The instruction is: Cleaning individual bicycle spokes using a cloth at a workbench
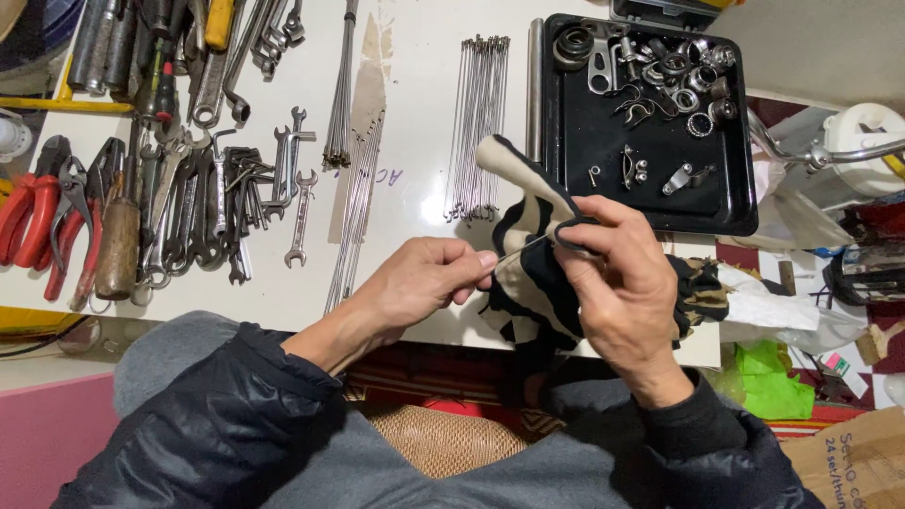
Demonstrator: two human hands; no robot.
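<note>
Spoke (521,248): thin metal rod, pinched at one end, other end buried in cloth; held just left of tray's near-left corner, over table's near edge.
Pliers (38,221): red-handled, far left of tray, lying flat near table's left edge.
Wrenches (231,203): fanned in a heap well left of tray, heads mostly pointing away, likely spread so each can be picked out.
Loose spokes (353,203): long bundle left of tray, running from far side toward near edge.
Left hand (424,283): left of tray's near corner; thumb and forefinger closed narrowly on spoke end, other fingers curled in, seemingly to keep the rod steady and free to turn.
Spoke row (478,123): neat parallel set just left of tray, heads lined up at far end, probably kept apart from the loose bundle.
Cloth (528,273): black-and-cream rag, just below tray's left corner, wrapped round the spoke, one end sticking up toward the spoke row.
Right hand (622,283): below tray's near edge; fingers clenched round cloth and the spoke within, apparently squeezing so the rag rubs the metal.
Tray (660,179): black, small rings and brackets clustered at far side, near half mostly bare.
Open room: bare white table (415,203) between loose spokes and spoke row; hands overhang near edge above lap.
</note>
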